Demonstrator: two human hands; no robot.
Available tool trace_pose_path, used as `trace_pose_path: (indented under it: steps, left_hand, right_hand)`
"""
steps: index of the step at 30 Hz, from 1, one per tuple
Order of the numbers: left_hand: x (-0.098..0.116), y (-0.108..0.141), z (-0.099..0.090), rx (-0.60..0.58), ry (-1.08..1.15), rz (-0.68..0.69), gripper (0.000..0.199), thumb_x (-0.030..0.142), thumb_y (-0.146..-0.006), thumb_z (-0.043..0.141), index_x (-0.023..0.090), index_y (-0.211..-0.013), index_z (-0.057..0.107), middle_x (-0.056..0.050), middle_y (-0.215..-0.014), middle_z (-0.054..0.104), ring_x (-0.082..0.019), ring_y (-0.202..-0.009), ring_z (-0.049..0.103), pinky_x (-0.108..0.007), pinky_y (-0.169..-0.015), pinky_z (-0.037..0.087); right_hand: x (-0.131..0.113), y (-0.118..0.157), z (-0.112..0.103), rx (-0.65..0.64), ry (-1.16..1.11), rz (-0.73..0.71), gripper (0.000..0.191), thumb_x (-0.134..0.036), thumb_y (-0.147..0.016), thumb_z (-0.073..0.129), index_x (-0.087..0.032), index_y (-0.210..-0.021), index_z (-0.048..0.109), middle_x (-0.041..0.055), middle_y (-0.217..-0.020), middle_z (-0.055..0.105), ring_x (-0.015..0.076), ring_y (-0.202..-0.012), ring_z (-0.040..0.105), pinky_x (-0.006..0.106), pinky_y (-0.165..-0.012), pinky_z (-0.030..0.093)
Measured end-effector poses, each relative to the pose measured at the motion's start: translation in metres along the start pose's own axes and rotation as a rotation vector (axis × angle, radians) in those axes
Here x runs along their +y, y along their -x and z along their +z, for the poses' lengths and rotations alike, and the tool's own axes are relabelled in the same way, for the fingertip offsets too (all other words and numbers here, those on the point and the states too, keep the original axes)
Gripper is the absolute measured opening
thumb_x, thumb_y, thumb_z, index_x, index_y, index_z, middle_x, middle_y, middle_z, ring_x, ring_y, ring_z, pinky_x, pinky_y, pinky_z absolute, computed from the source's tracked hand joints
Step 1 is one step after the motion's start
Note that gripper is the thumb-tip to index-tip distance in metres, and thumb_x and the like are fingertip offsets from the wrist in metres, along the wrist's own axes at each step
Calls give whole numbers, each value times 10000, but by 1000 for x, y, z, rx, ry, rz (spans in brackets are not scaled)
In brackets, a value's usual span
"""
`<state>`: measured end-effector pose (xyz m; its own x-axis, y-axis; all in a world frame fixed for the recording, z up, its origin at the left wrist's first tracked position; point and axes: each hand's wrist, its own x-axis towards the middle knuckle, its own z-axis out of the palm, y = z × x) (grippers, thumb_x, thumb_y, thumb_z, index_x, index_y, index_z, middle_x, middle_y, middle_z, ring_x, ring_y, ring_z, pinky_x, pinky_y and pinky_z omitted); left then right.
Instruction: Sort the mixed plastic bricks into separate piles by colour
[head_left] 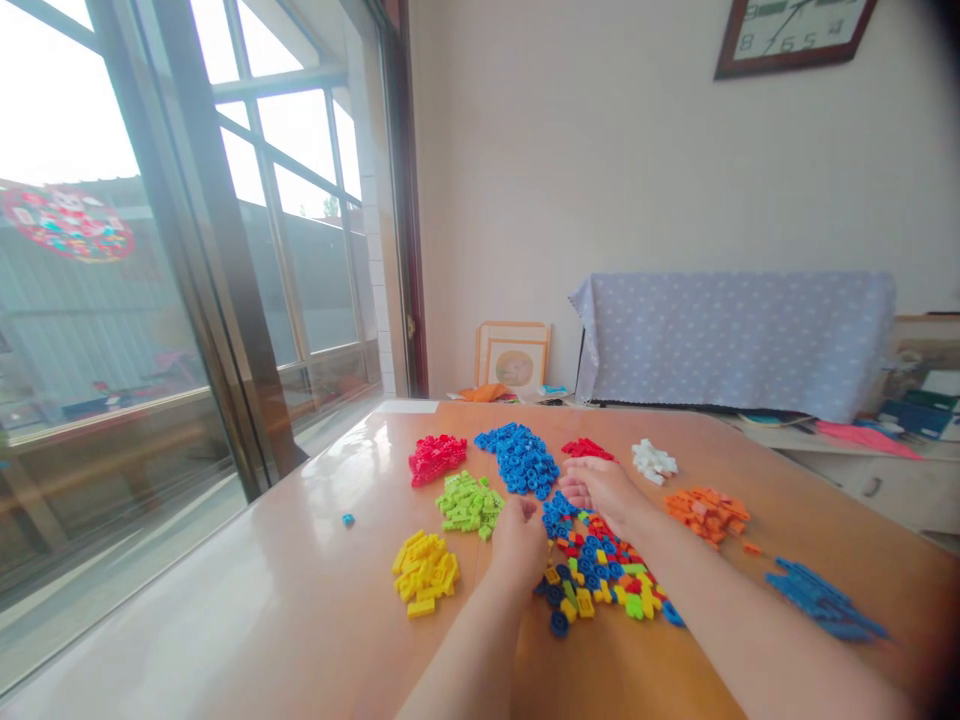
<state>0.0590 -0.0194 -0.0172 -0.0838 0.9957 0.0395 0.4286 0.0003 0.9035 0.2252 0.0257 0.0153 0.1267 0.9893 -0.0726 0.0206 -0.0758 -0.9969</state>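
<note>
My left hand (pixel 520 545) is closed at the left edge of a mixed pile of bricks (pixel 592 570), beside the lime green pile (pixel 470 503); whatever its fingers hold is hidden. Over the back of the mixed pile, my right hand (pixel 598 488) has its fingers curled, close to the large blue pile (pixel 519 458); its grip is too small to make out. Red bricks (pixel 437 459) lie at the back left, with yellow bricks (pixel 425 573) nearer the front. A second red pile (pixel 587 449) is just behind my right hand.
White bricks (pixel 654 461), orange bricks (pixel 707 515) and long blue pieces (pixel 823 600) lie on the right of the wooden table (pixel 300 620). One small blue piece (pixel 348 520) sits alone at left. A dotted cloth (pixel 735 340) hangs behind the table; glass doors stand left.
</note>
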Motion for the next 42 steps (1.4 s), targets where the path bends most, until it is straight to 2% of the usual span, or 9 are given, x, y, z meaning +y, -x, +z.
trace_pose_path:
  steps: [5,9,15,19,24,28,35,39,42]
  left_hand:
    - [2,-1,-2,-11,-21,18,207,153,-782,509,172,-962,608,-60,-960,686,-185,-879,619,-248,-725,438]
    - [7,3,-5,-44,-70,20,197,151,-789,510,180,-958,606,-44,-919,686,-176,-842,615,-238,-693,428]
    - [0,3,0,-102,-156,180,234,92,-750,469,187,-914,606,-22,-866,671,-154,-787,593,-225,-662,410]
    - [-4,3,4,-124,-214,212,240,106,-737,478,187,-921,608,-24,-853,666,-155,-771,590,-223,-628,391]
    - [0,5,3,-142,-252,224,235,126,-733,495,188,-931,605,-30,-861,668,-158,-769,603,-219,-611,382]
    - [2,5,4,-150,-258,230,184,130,-736,519,192,-890,597,-23,-848,668,-157,-782,612,-213,-623,388]
    - [1,5,7,-154,-192,232,179,117,-759,507,185,-889,611,-20,-813,670,-141,-741,607,-202,-618,387]
    - [2,6,5,-158,-191,249,198,97,-753,501,185,-889,614,-11,-781,659,-132,-688,584,-205,-595,367]
    - [4,7,3,-141,-198,266,211,91,-749,500,186,-892,623,-12,-779,654,-137,-692,575,-208,-594,362]
  right_hand:
    - [-1,40,-41,-9,213,2,282,-256,-786,563,-160,-1043,628,70,-816,688,120,-613,609,205,-505,467]
    - [2,59,-67,13,317,-1,304,-230,-762,507,-161,-1031,632,30,-748,653,101,-553,550,199,-484,405]
    - [14,57,-98,17,628,-71,191,-242,-749,539,-161,-880,652,8,-698,623,132,-646,553,212,-544,368]
    - [29,47,-110,26,871,-76,162,-234,-718,599,-169,-854,660,0,-704,617,131,-641,519,218,-543,315]
    - [39,45,-100,-72,981,-149,239,-311,-729,644,-198,-938,668,15,-813,625,146,-707,547,227,-579,330]
    - [35,50,-81,-67,1035,-257,207,-267,-732,626,-213,-924,681,25,-868,611,151,-754,554,234,-636,358]
    - [25,63,-56,-152,858,-412,275,-151,-743,563,-218,-961,719,30,-925,638,146,-798,578,227,-703,407]
    - [21,67,-52,-224,648,-351,263,-190,-791,518,-213,-972,707,13,-880,682,145,-774,597,227,-684,432]
    - [20,61,-60,-178,550,-262,241,-239,-797,522,-191,-962,691,4,-811,682,138,-714,587,222,-637,431]
